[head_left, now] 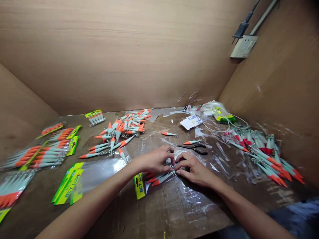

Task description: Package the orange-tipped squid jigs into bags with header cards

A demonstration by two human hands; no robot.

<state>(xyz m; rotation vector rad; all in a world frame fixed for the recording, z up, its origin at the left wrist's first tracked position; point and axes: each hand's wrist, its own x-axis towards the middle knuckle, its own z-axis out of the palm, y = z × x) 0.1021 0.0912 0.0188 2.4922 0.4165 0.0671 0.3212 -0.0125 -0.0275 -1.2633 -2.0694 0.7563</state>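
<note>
My left hand [156,161] and my right hand [193,169] meet at the middle of the table over a clear plastic bag with a yellow-green "BCT LURE" header [139,186]. Orange-tipped pale lures [158,179] lie inside that bag. Both hands have their fingers curled and pinched at the bag's open end, where the lures' hook ends sit. A loose heap of the same orange-and-pale lures [122,131] lies behind my left hand.
Black pliers [196,148] lie just beyond my right hand. Empty header bags [72,184] and filled packs [42,154] sit at left. More lures [266,156] and plastic scraps at right. A white note [191,121] and wooden walls behind.
</note>
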